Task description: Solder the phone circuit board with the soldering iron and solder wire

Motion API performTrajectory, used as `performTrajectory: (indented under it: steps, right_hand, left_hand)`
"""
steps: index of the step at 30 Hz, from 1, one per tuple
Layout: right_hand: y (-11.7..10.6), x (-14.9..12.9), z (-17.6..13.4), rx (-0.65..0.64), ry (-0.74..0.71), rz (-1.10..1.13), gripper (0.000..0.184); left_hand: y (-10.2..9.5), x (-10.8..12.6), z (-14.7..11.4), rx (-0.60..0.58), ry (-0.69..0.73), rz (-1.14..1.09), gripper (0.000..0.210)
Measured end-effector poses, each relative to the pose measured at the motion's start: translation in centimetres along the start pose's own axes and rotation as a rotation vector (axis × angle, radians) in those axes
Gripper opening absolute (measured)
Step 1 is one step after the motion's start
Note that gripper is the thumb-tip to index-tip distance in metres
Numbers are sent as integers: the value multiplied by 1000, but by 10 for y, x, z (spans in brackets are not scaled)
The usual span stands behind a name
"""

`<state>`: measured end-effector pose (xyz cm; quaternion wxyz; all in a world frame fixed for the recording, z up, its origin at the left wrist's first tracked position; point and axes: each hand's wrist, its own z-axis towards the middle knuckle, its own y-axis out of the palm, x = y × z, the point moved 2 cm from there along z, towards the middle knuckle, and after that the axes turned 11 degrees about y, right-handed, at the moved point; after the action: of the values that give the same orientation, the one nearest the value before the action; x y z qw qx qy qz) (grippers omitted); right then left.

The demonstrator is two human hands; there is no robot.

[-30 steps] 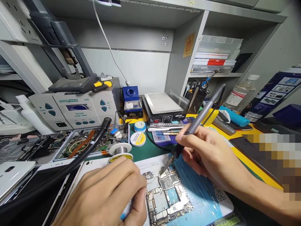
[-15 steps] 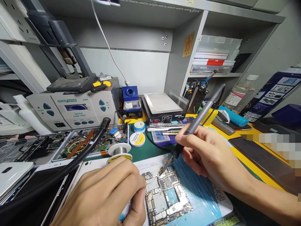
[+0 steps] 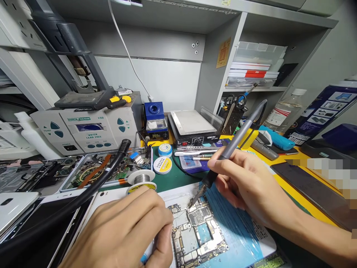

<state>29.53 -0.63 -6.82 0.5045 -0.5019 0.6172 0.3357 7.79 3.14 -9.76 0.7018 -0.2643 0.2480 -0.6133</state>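
Note:
My right hand (image 3: 245,175) is closed around the grey handle of a soldering iron (image 3: 237,134), holding it like a pen. The iron's tip points down to the left and meets the upper edge of a phone circuit board (image 3: 205,243). Silvery chips and shields cover the board, which lies on a blue and white sheet (image 3: 237,230). At the board's left side is my left hand (image 3: 131,227), fingers curled and closed. What those fingers hold is hidden from me, though a bit of blue shows beneath them. Just behind that hand stands a spool of solder wire (image 3: 142,178).
On the left sit a hot air station (image 3: 89,128), its black hose (image 3: 83,197) and a tray of boards (image 3: 69,182). Two round tins (image 3: 163,165) and a heating plate (image 3: 192,123) stand behind. To the right are a dark phone (image 3: 309,193) and a clear bottle (image 3: 286,108).
Hardly anything differs. Both hands, the soldering iron and the circuit board keep the same places.

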Motion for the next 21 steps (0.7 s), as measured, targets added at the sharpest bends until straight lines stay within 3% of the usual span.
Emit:
performTrajectory:
  steps: [21]
  right_hand:
    - [-1, 3, -2, -6, -6, -4, 20]
  left_hand:
    - [-1, 1, -2, -24, 11, -5, 21]
